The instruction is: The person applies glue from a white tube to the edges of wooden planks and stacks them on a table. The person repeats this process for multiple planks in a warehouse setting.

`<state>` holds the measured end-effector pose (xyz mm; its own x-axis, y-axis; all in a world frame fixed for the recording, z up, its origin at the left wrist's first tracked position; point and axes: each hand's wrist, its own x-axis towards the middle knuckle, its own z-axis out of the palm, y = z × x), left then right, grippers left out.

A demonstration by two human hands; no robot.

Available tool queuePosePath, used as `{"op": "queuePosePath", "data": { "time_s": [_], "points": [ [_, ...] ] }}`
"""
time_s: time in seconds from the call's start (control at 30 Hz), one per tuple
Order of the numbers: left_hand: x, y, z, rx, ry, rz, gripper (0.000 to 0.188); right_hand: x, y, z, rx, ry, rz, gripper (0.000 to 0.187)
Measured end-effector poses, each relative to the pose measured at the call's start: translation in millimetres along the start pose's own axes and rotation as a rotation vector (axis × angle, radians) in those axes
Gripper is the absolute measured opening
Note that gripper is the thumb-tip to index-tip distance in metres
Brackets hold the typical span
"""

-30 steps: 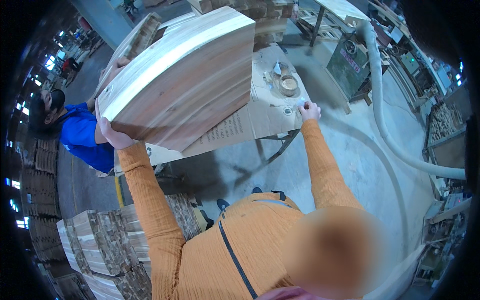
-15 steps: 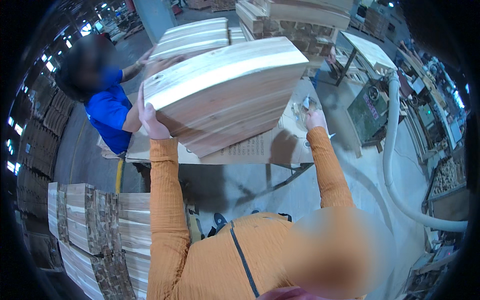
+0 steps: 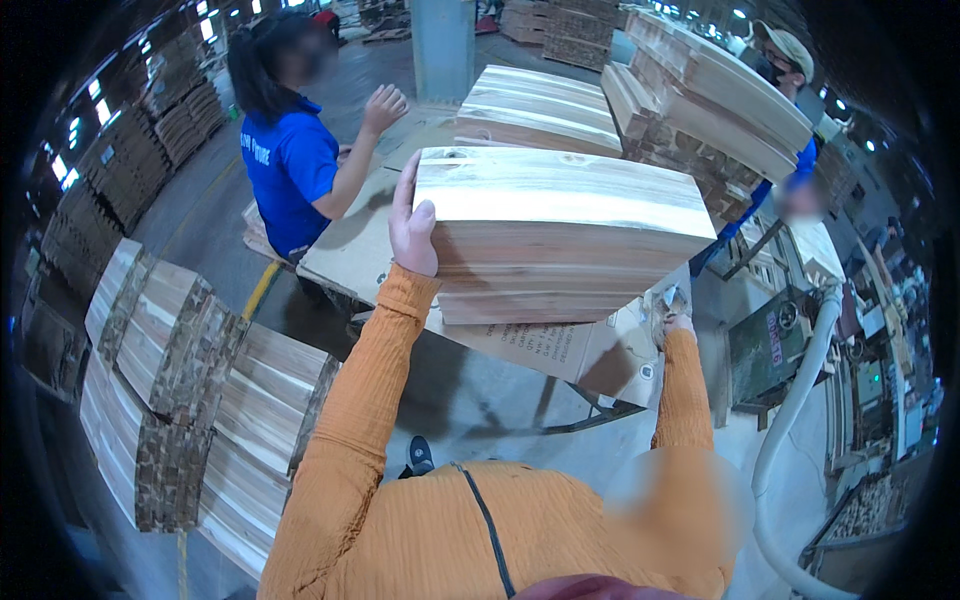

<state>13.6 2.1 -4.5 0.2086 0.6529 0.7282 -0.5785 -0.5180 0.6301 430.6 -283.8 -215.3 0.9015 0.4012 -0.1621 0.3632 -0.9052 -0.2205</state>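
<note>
A thick stack of wooden boards (image 3: 575, 255) lies on the cardboard-covered table before me, its pale, streaked top face upward. My left hand (image 3: 413, 232) grips its left end, fingers along the end face and thumb at the front corner. Low beside the right end, my right hand (image 3: 679, 323) is closed at a crumpled whitish, plastic-like piece (image 3: 668, 303); its fingertips are partly hidden. Printed cardboard (image 3: 510, 345) shows under the front of the boards.
Another board stack (image 3: 540, 105) sits behind. Taller wood piles (image 3: 690, 90) stand back right, with a worker in a cap behind them. A co-worker in blue (image 3: 295, 165) stands left, hand raised. Board stacks (image 3: 170, 380) fill the lower left; a hose (image 3: 775, 470) curves at right.
The tilted boards have come down flatter onto the table. The co-worker's hands have left them. My view has turned left, and a capped worker now shows at the back right.
</note>
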Motion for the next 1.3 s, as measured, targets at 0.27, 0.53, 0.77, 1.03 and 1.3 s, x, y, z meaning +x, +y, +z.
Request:
{"op": "queuePosePath", "data": {
  "time_s": [0.27, 0.53, 0.77, 1.03, 1.3],
  "points": [
    [1.9, 2.4, -0.5, -0.041, -0.008, -0.012, 0.069, -37.7, -10.9, -19.7, -0.022, 0.069, 0.029, 0.018],
    [5.9, 7.5, 1.6, -0.057, 0.015, -0.055, 0.069, -12.1, 9.9, -54.4, 0.312, 0.382, -0.020, 0.019],
    [1.5, 3.3, 1.3, -0.023, 0.030, -0.062, 0.066, -45.6, -112.3, -210.1, 0.845, 0.656, -0.846, 0.019],
    [6.0, 1.8, -3.5, -0.035, 0.025, -0.029, 0.062, -171.0, -309.5, -261.1, 0.698, 0.194, -1.249, 0.018],
    [3.5, -4.9, -8.8, 0.066, 0.060, -0.025, 0.060, -211.6, -393.5, -229.9, 0.208, 0.253, -1.358, 0.017]
  ]
}}
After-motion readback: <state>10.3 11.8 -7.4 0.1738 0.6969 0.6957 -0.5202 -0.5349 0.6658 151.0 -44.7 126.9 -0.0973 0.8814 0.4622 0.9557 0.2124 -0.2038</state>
